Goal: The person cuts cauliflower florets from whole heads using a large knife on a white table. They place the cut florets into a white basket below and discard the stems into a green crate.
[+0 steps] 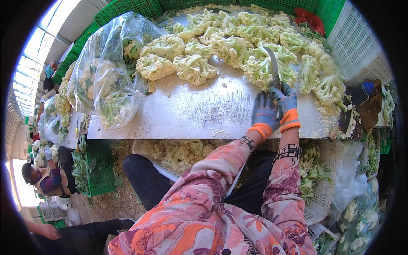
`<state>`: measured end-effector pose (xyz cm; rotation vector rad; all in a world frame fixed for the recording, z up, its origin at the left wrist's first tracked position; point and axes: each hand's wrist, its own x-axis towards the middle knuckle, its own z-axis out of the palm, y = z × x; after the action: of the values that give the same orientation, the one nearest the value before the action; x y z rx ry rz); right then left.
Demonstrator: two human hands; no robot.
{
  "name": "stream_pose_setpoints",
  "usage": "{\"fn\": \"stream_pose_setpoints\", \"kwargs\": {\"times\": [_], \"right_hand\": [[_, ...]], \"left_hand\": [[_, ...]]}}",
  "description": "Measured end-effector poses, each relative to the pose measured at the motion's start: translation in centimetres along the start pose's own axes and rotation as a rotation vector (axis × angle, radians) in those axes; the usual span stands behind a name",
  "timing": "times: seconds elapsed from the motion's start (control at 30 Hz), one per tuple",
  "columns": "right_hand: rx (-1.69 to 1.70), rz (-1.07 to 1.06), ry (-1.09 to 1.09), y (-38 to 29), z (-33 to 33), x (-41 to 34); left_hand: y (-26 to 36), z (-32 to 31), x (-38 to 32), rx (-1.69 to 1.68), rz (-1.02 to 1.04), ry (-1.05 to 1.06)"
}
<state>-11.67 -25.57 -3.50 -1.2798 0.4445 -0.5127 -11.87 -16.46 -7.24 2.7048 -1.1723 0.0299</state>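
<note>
My right hand (283, 97), in a grey-blue glove with an orange cuff, grips a curved knife (272, 60). Its blade points away from me over the cut cauliflower pieces (264, 68). Right beside it, my left hand (265, 111), gloved the same way, lies low over the white tabletop (191, 108) with its fingers stretched out. Nothing shows in that hand, though its palm is hidden. Pale cauliflower crumbs are scattered on the table to its left. More cauliflower pieces (194, 68) are heaped across the far side.
A clear plastic bag (108, 73) of cauliflower stands left. Green crates (127, 12) and a white crate (357, 41) border the table. Beneath are a white crate (162, 170) and a green crate (100, 169). Another person (51, 178) works at left; someone's hand (47, 231) shows lower left.
</note>
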Motion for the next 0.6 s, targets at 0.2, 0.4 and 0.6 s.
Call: {"fn": "stream_pose_setpoints", "kwargs": {"times": [0.2, 0.4, 0.6], "right_hand": [[0.064, 0.026, -0.022, -2.1, 2.3, -1.3], [0.164, 0.031, 0.003, -3.4, 1.7, -2.0], [0.235, 0.043, 0.075, -3.5, 4.6, -2.4]], "left_hand": [[6.0, 3.8, -1.2, -0.246, 0.518, -0.172], [-4.1, 0.7, -2.3, -0.508, 0.484, 0.089], [-11.8, -4.4, -5.4, -0.383, 0.359, 0.123]]}}
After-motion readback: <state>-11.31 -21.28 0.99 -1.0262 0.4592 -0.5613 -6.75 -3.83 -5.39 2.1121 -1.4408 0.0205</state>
